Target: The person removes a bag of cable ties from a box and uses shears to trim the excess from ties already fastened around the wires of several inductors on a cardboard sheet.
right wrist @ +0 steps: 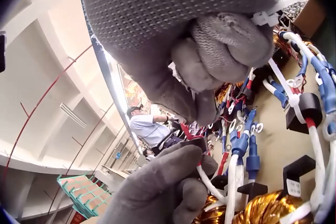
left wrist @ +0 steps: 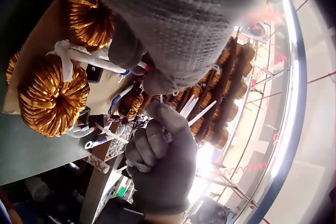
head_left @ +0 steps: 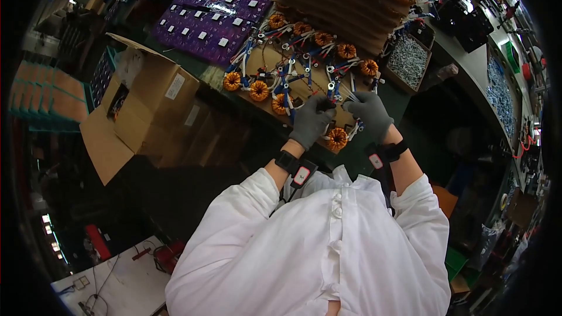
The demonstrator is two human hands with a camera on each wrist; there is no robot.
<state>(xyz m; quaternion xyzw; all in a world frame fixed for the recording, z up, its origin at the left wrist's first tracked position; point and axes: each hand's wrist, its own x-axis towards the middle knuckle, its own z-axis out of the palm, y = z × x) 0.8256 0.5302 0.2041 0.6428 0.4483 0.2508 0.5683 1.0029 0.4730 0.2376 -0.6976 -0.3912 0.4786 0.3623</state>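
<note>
Both hands wear grey gloves and work close together over a cardboard sheet [head_left: 304, 89] that bears several copper-wound ring coils [head_left: 258, 90] with white, blue and red leads. My left hand [head_left: 312, 122] pinches a small black block [right wrist: 197, 143] with a red and white wire, seen in the right wrist view. My right hand [head_left: 372, 111] is curled round white cable ties [left wrist: 201, 111], whose tails stick out of the fist. Its fingertips are right at the red wire end above the block. Another black block [right wrist: 304, 112] on the sheet has a cable tie round it.
Layered brown sheets with coils [head_left: 345, 6] rise behind the work. A bin of metal screws [head_left: 408, 61] stands to the right, a purple sheet with white pieces [head_left: 216, 11] at the back left. An open cardboard box [head_left: 158, 96] is at left. Another person [right wrist: 149, 128] is in the background.
</note>
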